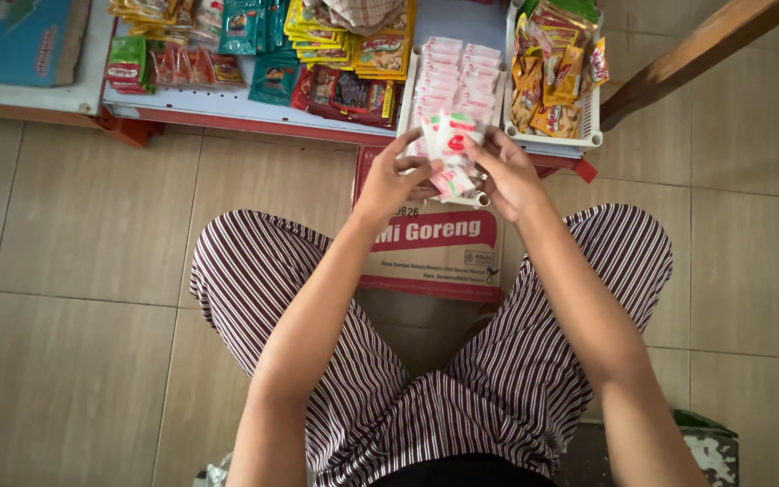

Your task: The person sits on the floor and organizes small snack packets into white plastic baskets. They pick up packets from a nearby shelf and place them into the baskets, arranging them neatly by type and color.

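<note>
Both hands grip a bunch of small white-and-red sachets (pixel 448 153): the left hand (pixel 396 176) and right hand (pixel 507 171) close around it above the table's front edge. The white tray (pixel 410 90) behind already holds neat rows; the bunch remains unplaced.

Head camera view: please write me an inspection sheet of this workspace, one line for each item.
Surface: low white shelf with red edge, above a tiled floor.
Job's things: white and red sachets, a small bunch held over a white tray of matching sachets.
Clutter: green, yellow and red snack packets; a white basket of orange packets; a cardboard box under the hands.
Grippers: left hand and right hand both grip the bunch.
Cables: nothing seen.
Surroundings: wooden beam at upper right; striped trousers.
</note>
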